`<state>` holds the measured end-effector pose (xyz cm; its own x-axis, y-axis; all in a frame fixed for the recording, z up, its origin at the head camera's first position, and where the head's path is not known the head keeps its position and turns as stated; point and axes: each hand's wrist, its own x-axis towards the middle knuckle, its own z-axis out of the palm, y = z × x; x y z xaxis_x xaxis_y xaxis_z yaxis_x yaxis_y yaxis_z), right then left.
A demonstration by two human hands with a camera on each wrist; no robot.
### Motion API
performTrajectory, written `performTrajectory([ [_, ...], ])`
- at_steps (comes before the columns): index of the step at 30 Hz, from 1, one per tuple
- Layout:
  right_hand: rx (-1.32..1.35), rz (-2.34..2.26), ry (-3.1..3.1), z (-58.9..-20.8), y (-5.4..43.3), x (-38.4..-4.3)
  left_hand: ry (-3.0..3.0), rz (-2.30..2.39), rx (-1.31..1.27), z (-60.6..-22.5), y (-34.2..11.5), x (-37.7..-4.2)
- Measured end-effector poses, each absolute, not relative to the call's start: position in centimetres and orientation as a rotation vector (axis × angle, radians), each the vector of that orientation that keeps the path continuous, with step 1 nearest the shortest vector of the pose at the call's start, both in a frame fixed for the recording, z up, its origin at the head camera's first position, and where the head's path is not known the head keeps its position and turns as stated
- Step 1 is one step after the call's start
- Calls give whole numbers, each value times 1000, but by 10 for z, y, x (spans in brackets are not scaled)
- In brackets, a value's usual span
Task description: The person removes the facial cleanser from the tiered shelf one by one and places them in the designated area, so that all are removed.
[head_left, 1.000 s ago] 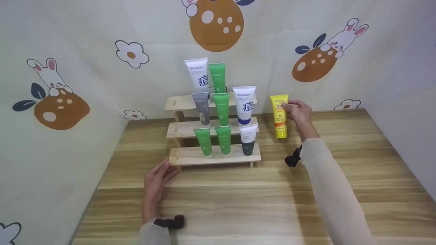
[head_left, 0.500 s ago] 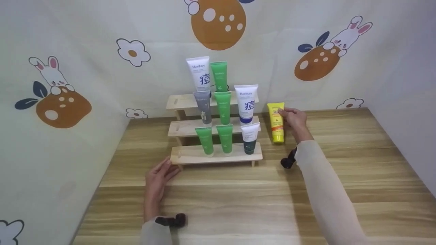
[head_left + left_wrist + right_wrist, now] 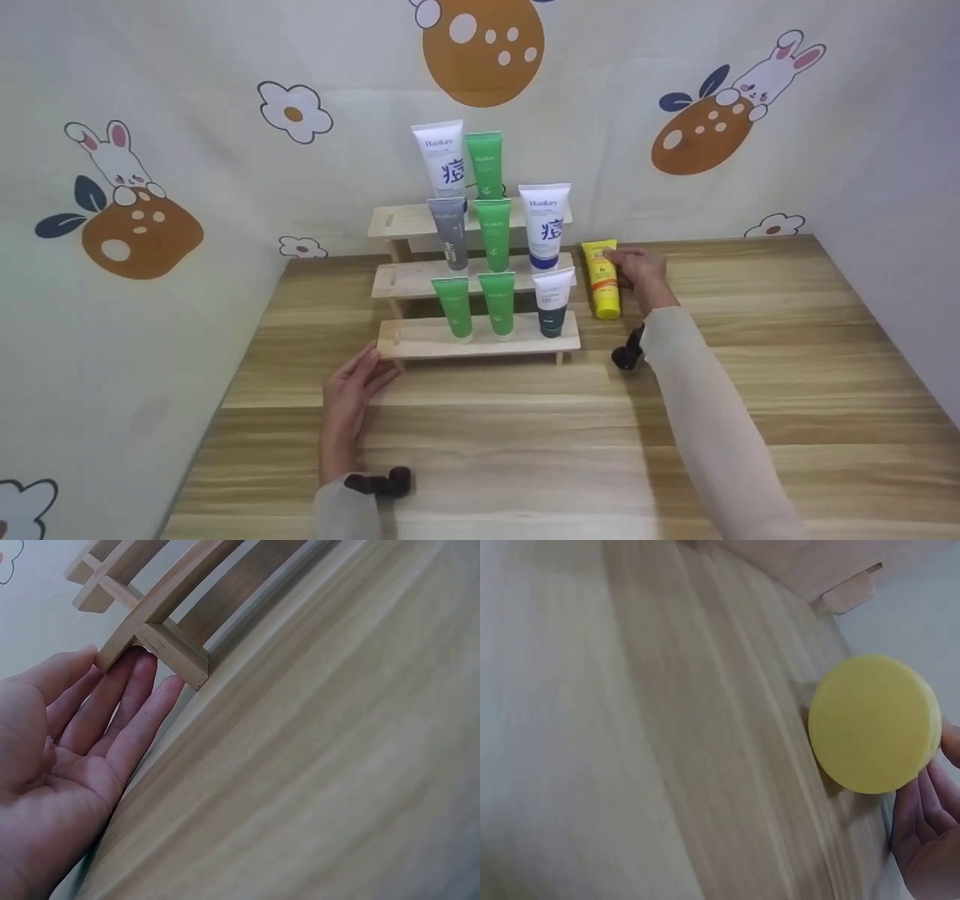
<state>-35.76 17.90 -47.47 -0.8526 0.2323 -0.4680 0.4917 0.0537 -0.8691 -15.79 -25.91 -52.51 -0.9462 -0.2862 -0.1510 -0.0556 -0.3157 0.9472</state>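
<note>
A bunny-print backdrop (image 3: 577,112) walling in a wood-grain table (image 3: 525,442) shows a small staged tabletop set.

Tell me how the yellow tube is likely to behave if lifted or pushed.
The yellow tube probably gives when squeezed: its body looks like soft plastic, tapering to a flat end. Its round cap could let it rock or roll if pushed sideways. With the right hand pinching it near the flat end, the cap may swing down on lifting.
</note>
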Motion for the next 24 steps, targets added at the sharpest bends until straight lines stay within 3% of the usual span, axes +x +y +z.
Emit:
performTrajectory([
  [13, 710, -1782, 2209, -477, 186, -355, -1778, -2370, 488, -525, -259, -160],
  [24, 528, -1791, 2332, -458, 201, -350, -1756, -2368, 454, -526, -257, -158],
])
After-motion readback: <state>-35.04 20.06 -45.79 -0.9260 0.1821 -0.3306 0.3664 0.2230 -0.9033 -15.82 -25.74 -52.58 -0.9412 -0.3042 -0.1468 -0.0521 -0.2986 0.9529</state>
